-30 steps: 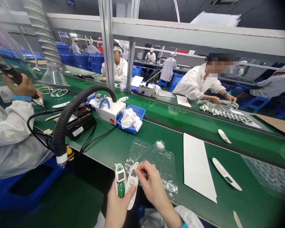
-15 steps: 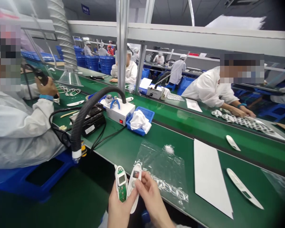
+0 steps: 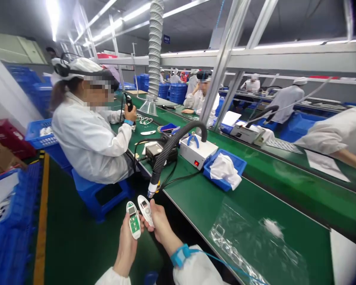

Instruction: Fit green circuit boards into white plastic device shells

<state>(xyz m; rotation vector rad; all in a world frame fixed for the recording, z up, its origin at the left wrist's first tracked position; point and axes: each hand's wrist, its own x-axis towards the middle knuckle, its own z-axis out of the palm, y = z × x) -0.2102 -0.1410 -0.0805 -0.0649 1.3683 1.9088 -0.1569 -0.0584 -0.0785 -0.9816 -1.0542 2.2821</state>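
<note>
My left hand [image 3: 128,242] is closed around a white oval housing half with a green circuit board [image 3: 134,222] and a small display set in it. The board side faces up. In my right hand [image 3: 160,222] is a white oval cover [image 3: 145,209] with a rectangular window and buttons, gripped along its edge. The cover is tilted and stands close beside the housing half. Just above the cover hangs the metal-tipped end of a black corrugated hose [image 3: 166,156]. Whether the hose tip touches the cover, I cannot tell. A blue wrist strap [image 3: 180,255] circles my right wrist.
A white box [image 3: 197,152] with blue pliers, a blue tray [image 3: 240,160] holding white cloth, and a clear plastic bag [image 3: 243,241] lie on the green bench. A co-worker [image 3: 89,134] sits at left on a blue stool [image 3: 99,208]. Blue crates [image 3: 6,237] line the floor.
The view has swung left. Both hands have moved left with the housing half and the cover, from beside the plastic bag to beneath the hose end.
</note>
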